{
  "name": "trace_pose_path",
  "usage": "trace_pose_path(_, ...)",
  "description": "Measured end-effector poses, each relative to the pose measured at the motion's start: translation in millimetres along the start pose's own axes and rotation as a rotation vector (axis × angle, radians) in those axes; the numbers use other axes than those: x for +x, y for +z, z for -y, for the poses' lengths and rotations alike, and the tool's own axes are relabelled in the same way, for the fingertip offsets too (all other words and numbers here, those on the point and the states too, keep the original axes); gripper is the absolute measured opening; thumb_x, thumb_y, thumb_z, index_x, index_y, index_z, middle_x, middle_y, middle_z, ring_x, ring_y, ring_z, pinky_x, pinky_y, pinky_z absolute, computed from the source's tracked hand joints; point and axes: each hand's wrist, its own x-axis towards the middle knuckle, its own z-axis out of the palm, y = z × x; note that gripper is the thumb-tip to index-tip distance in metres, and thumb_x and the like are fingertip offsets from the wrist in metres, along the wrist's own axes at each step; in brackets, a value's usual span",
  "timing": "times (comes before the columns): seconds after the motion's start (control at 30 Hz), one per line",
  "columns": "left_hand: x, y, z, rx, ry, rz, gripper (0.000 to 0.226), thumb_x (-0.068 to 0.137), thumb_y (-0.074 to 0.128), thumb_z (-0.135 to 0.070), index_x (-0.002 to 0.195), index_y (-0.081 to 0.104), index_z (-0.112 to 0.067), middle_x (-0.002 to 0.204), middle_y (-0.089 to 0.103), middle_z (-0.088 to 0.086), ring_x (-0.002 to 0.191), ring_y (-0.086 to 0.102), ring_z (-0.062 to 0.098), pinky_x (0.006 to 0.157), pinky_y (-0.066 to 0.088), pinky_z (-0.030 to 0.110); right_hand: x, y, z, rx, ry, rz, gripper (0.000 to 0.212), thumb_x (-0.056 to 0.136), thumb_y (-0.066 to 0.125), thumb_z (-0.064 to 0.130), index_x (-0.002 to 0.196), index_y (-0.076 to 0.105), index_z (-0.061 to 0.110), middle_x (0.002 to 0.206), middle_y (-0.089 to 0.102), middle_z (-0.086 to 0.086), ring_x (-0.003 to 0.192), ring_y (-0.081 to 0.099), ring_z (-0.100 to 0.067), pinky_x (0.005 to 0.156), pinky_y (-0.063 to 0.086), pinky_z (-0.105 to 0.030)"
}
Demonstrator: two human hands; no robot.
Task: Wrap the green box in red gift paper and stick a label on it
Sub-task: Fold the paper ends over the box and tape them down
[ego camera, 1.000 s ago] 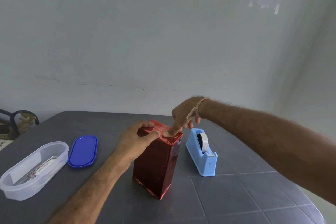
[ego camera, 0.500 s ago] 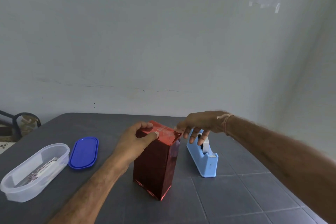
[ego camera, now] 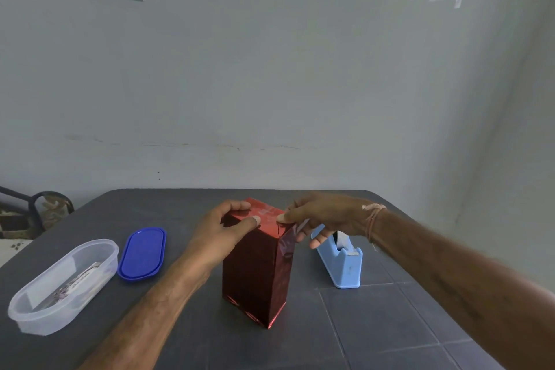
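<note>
Red-wrapped box (ego camera: 255, 273) stands upright mid-table (ego camera: 390, 324), one bottom corner toward the near edge. The left hand (ego camera: 222, 228) has its grip curled over the top's left edge, and the right hand (ego camera: 324, 216) has its grip pinching the top's right edge. A tape dispenser (ego camera: 342, 261) sits just right of the box under the right hand's lower fingers, a blue lid (ego camera: 142, 252) and clear container (ego camera: 99, 245) lie well apart at left, and open table surface spreads near and right.

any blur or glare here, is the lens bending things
Head view: soft, even light; the shiny wrapped box glints at its top and bottom edge; the right hand is slightly soft; the wide lens stretches the right forearm near the frame edge.
</note>
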Motion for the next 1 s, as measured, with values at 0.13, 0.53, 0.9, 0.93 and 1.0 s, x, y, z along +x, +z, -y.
trace_pose_path(0.13,-2,3,0,-0.002,0.002,-0.010,0.026,0.089,0.078,-0.032,0.114,0.070,-0.030,0.108,0.068,-0.017,0.099,0.062,-0.001,0.068,0.043,0.020,-1,4,-12,0.128,-0.007,-0.013,0.042,0.089,0.074,0.036,0.119,0.069,0.007,0.106,0.069,-0.007,0.087,0.069,-0.017,0.081,0.063,-0.042)
trace_pose_path(0.53,-4,7,-1,-0.035,0.037,-0.046,0.030,0.086,0.079,-0.038,0.114,0.072,-0.029,0.112,0.070,-0.014,0.104,0.063,-0.003,0.077,0.046,0.014,-23,78,-45,0.208,-0.497,-0.407,0.064,0.081,0.078,0.055,0.133,0.048,0.033,0.127,0.062,0.011,0.116,0.063,-0.004,0.097,0.056,-0.030)
trace_pose_path(0.9,-15,22,67,-0.072,-0.061,0.067,0.054,0.096,0.068,-0.023,0.146,0.051,-0.031,0.128,0.067,-0.010,0.113,0.066,0.006,0.080,0.059,0.018,18,98,-82,0.595,-0.436,-0.427,0.059,0.099,0.057,0.049,0.152,0.031,0.055,0.144,0.051,0.030,0.131,0.046,0.015,0.109,0.042,-0.018)
trace_pose_path(0.93,-15,24,74,-0.086,-0.066,0.046,0.055,0.093,0.071,-0.027,0.144,0.054,-0.032,0.125,0.070,-0.010,0.112,0.068,0.008,0.082,0.060,0.021,25,101,-87,0.589,-0.404,-0.417,0.058,0.098,0.057,0.054,0.151,0.032,0.055,0.146,0.049,0.030,0.135,0.044,0.011,0.116,0.038,-0.025)
trace_pose_path(1.0,-14,26,78,-0.090,-0.085,-0.027,0.052,0.083,0.078,-0.042,0.132,0.061,-0.039,0.115,0.076,-0.008,0.107,0.073,0.011,0.086,0.060,0.030,38,107,-97,0.611,-0.348,-0.419,0.061,0.094,0.057,0.063,0.150,0.037,0.053,0.148,0.052,0.023,0.138,0.048,0.000,0.119,0.038,-0.037)
